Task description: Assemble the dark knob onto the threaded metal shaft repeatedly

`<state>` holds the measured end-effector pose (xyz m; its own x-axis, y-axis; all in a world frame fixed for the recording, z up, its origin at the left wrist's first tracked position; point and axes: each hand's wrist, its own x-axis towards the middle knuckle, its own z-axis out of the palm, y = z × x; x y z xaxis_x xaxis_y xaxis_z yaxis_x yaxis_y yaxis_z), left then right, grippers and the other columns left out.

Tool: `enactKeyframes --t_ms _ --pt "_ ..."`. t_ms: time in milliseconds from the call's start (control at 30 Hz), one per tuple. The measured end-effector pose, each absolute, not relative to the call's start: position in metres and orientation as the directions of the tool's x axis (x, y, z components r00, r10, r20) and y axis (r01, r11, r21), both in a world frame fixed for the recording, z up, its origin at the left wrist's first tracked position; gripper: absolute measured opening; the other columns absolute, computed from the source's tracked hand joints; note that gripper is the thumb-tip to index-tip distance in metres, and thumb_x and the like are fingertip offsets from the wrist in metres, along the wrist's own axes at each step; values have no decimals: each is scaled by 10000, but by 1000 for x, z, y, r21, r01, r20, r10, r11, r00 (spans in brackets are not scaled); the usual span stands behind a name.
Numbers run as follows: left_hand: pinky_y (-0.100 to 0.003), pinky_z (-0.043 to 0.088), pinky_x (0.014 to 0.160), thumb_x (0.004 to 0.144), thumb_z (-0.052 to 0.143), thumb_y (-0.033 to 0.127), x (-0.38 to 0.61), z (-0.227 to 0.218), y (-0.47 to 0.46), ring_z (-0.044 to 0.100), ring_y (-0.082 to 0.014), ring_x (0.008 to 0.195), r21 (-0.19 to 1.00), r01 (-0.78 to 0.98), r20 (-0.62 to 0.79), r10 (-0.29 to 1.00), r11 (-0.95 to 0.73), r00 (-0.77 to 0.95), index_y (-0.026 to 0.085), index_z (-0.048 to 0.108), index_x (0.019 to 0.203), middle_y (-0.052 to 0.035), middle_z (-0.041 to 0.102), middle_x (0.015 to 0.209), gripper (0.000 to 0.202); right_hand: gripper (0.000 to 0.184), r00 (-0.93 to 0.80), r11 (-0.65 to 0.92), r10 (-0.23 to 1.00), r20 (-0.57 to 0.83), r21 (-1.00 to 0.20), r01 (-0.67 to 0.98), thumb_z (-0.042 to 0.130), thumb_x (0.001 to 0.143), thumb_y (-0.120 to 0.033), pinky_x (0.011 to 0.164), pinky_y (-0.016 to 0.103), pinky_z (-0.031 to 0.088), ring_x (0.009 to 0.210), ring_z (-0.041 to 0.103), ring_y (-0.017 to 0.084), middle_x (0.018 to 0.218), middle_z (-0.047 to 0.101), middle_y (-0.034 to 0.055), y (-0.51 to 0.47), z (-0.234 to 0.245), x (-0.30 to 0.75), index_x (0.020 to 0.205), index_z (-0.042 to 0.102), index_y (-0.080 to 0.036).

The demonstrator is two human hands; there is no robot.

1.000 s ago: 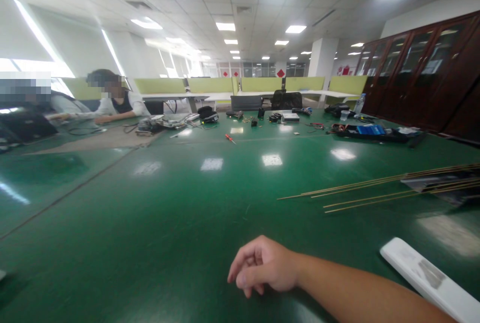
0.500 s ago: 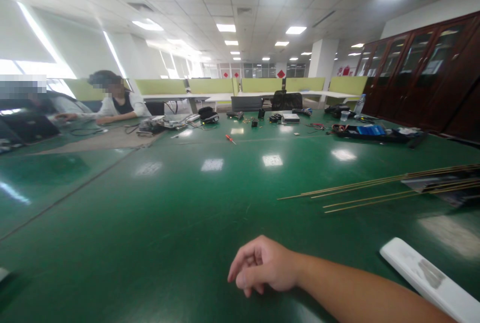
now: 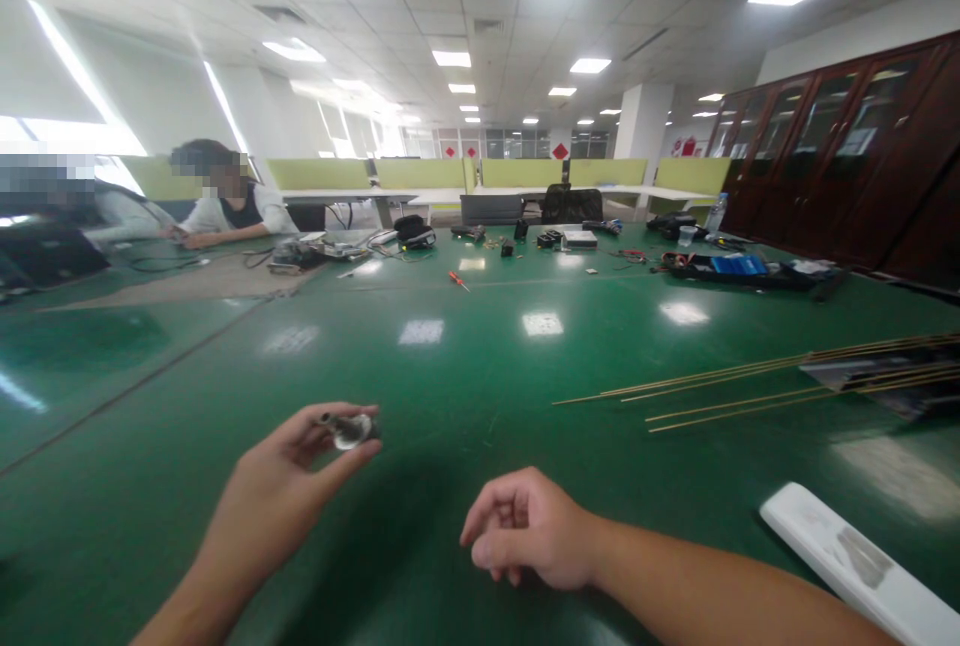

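On the left, my left hand (image 3: 300, 471) is raised over the green table (image 3: 420, 376). Its thumb and fingers pinch a small shiny grey object (image 3: 351, 430) with a short tube-like end and a pale, glassy-looking round part; its exact kind cannot be made out. To the right and nearer the front, my right hand (image 3: 529, 531) is low over the table top, side on. Its fingers are loosely curled, with a gap between thumb and forefinger, and nothing shows in it.
Thin brass-coloured rods (image 3: 720, 376) reach in from the right over a dark object. A long white case (image 3: 847, 556) lies at front right. Farther back are an orange screwdriver (image 3: 458, 280), cables, small devices and a black tray (image 3: 712, 268). Two people sit at far left.
My left hand has come into view from the left, holding the small shiny object. My right hand has stayed almost in place, still loosely curled.
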<state>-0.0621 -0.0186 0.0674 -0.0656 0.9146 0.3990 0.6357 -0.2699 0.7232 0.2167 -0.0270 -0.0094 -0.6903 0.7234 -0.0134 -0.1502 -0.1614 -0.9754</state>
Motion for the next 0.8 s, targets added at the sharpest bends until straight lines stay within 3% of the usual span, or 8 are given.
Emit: enactKeyframes --t_ms 133,233,333,433,567,800 --pt "-403 602 912 807 744 488 -5 51 -3 742 -264 971 750 549 366 923 -369 119 191 690 1087 -99 765 1084 412 209 -330 5 939 95 -965 -262 722 736 -212 519 226 412 540 514 104 678 583 -36 -17 -13 217 902 601 -173" --pt "-332 602 848 896 667 409 9 31 -14 729 -224 930 599 606 437 848 -523 300 240 693 1144 -69 756 1058 301 358 -149 101 981 125 -982 -157 597 653 -21 631 239 440 710 562 126 874 605 -6 -11 -19 217 961 554 -199" --pt "-282 582 887 911 659 350 5 13 -26 721 -203 993 474 584 461 751 -659 473 304 678 1210 -42 748 1114 303 572 -194 138 972 136 -990 -2 513 617 49 652 245 444 811 580 144 1051 608 21 -15 -25 216 1116 542 -228" --pt "-279 580 917 870 714 342 -1 4 -27 728 -201 1018 460 609 488 757 -646 434 311 643 1247 -31 752 1141 385 658 -268 224 946 185 -967 121 509 641 69 721 265 462 855 577 148 1101 601 16 -24 -25 216 1212 524 -257" --pt "-301 596 877 818 747 289 -2 6 -21 739 -215 961 501 640 485 802 -582 350 251 666 1147 -48 762 1069 341 631 -281 255 940 192 -944 210 564 668 53 753 281 466 860 577 150 1102 605 16 -29 -17 218 1219 510 -249" --pt "-264 567 778 842 695 202 6 12 -26 708 -176 856 511 557 501 753 -655 426 235 666 1032 -30 736 952 195 506 -289 338 921 261 -904 261 631 686 -10 747 297 458 877 572 178 1073 610 22 -31 -10 220 1134 584 -241"
